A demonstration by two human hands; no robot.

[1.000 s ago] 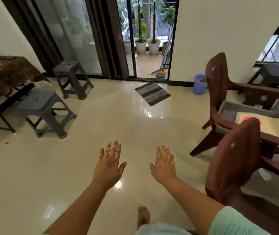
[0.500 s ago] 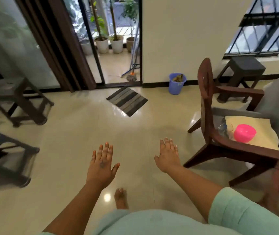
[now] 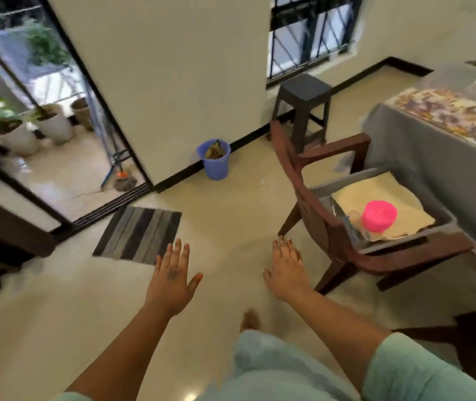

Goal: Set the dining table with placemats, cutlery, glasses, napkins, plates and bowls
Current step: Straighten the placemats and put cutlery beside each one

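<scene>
Holding nothing: left hand (image 3: pixel 170 280) and right hand (image 3: pixel 287 272) both hovering flat over the floor with fingers straight. Sitting on the seat of the wooden chair (image 3: pixel 332 227), beside the grey-draped table (image 3: pixel 422 149): a pink bowl (image 3: pixel 379 215) turned upside down, a cream placemat (image 3: pixel 375 195) lying under it, clear glasses (image 3: pixel 354 221) just beside. Probably handling light and slick, that bowl, likely plastic; gripping best at the rim. Needing gentler care, the glasses, taken round the body. Lying already on the table, a patterned runner (image 3: pixel 448 111).

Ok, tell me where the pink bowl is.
In the head view, the pink bowl sits upside down on the wooden chair seat at right, beside the grey-clothed table.
</scene>
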